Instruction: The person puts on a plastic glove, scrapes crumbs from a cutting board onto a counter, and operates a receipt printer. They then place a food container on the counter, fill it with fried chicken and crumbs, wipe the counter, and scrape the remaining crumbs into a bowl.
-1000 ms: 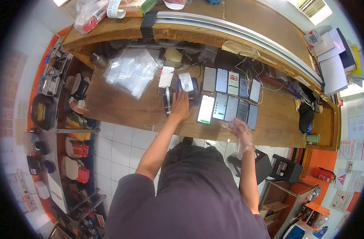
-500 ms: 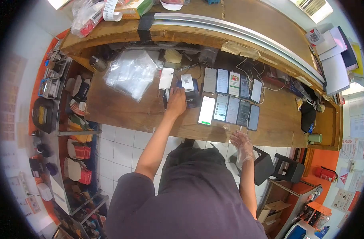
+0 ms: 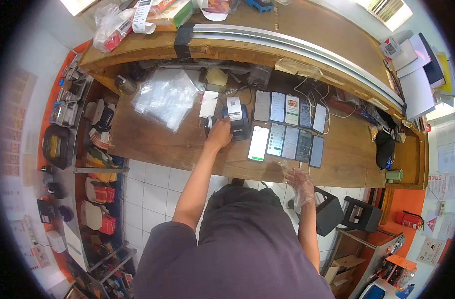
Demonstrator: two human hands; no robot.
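My left hand [image 3: 219, 133] rests against the left side of a small dark printer [image 3: 240, 130], its fingers reaching forward, fingertips close to the lower end of a white paper slip with a QR code [image 3: 234, 107]. A white paper piece [image 3: 209, 103] and a small dark item [image 3: 208, 124] lie left of the printer. Clad in a clear plastic glove, my right hand [image 3: 301, 185] hovers at the table's front edge with fingers spread and nothing visible in it. The nearest things to it are a phone with a cable [image 3: 303, 146] and a dark-screened phone [image 3: 315, 151].
Two rows of phones lie on the wooden table [image 3: 162, 149], including one with a bright white screen [image 3: 258, 142]. Clear plastic bags [image 3: 166, 97] sit at the left. White cables [image 3: 330, 102] trail behind the phones. A raised shelf [image 3: 237, 47] overhangs the back.
The view has shifted a little, so the table sits slightly lower in it. My left hand has drawn back slightly on the printer. My right hand stays near the table edge.
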